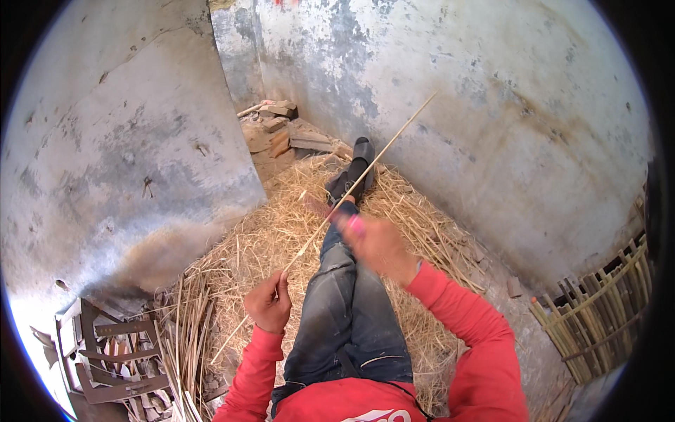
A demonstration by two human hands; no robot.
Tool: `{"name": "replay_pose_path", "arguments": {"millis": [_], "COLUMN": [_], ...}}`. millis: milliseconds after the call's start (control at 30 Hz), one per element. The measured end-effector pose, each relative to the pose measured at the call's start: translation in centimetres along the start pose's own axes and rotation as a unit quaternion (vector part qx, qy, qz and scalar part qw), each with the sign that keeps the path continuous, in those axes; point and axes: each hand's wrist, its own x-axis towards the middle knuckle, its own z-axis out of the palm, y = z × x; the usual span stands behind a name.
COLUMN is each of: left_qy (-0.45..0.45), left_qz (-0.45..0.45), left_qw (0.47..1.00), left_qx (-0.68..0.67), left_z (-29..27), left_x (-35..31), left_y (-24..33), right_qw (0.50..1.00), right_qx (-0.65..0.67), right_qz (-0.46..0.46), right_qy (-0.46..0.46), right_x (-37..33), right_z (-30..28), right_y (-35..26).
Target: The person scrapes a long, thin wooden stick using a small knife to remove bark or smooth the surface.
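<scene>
Straw floor [235, 278]; perhaps basket [598, 309]; left hand [271, 304] holds cane [394, 139].

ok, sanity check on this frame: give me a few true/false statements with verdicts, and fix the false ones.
1. The left hand grips a thin pale strip. True.
2. The right hand is empty. False: it holds a blurred partly pink object.
3. Legs in faded dark jeans stretch over loose yellow straw. True.
4. The slatted tan panel stands on the person's left. False: the panel is on the right.
5. Both sleeves are red. True.
</scene>
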Motion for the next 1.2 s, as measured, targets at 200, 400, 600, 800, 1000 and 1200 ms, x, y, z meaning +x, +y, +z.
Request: {"name": "replay_pose_path", "arguments": {"millis": [200, 400, 600, 800, 1000, 1200], "left_qy": [-0.073, -0.127, -0.140, -0.139, -0.165, -0.156], "left_qz": [-0.242, -0.283, -0.281, -0.283, -0.276, -0.279], "left_qw": [0.948, 0.915, 0.917, 0.912, 0.908, 0.915], "left_qx": [-0.196, -0.259, -0.247, -0.261, -0.267, -0.247], "left_z": [-0.3, -2.2, -2.0, -2.7, -4.0, -5.7], "left_x": [-1.4, -2.7, -3.5, -4.0, -4.8, -5.2], "left_y": [0.1, -0.5, 0.2, -0.1, -1.7, -3.0], "right_qw": [0.986, 0.891, 0.918, 0.906, 0.894, 0.926], "right_qx": [0.135, 0.411, 0.358, 0.364, 0.351, 0.198], "right_qz": [0.085, 0.148, 0.108, 0.145, 0.158, 0.113], "right_qy": [0.050, 0.126, 0.133, 0.160, 0.229, 0.301], "right_x": [2.1, 4.8, 4.6, 5.4, 7.0, 7.8], "right_z": [-2.7, -5.5, -3.8, -5.6, -8.4, -11.4], "right_y": [-0.1, 0.5, -0.2, -1.2, 1.0, 2.2]}}
